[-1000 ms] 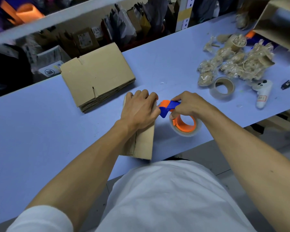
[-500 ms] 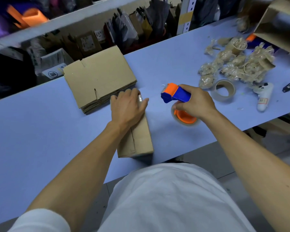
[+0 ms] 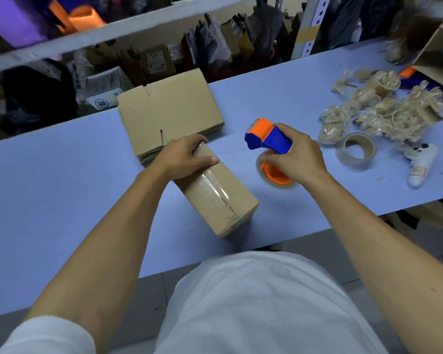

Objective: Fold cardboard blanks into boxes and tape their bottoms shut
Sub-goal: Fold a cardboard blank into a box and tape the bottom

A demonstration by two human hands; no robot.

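1. Box [image 3: 215, 192]: folded up, lying on the bench [image 3: 62, 187] just in front of you, bottom face up. Long axis runs diagonal, far-left to near-right. Near end sits close to the bench edge.
2. Clear tape strip [image 3: 212, 185] runs along the centre seam. It looks stuck down over most of the length; the near end by the corner looks a bit wrinkled, can't tell if it's fully bonded.
3. L hand [image 3: 183, 159]: on the far end of the box, fingers curled over the far edge, thumb flat along the top on the tape. It's holding/pressing the box, not lifting it.
4. R hand [image 3: 296, 155]: wrapped tight round the blue grip of the tape dispenser [image 3: 269, 144]. Dispenser is off the box, just to its right, orange head pointing away from you, roll at the bottom near the bench.
5. Key relation: box lies left of the R hand, and the L hand is already on it. So the L hand is the nearer one for any rub-down, flip or push-aside. My read: seam is prob done, next is smooth the tape or move the box off.
6. Stack of flat blanks [image 3: 169, 116] sits just beyond the L hand, touching or nearly touching the box's far end. Easy L-hand reach for the next one.
7. Risk: near end of the box is close to the bench edge, so don't shove it toward you.
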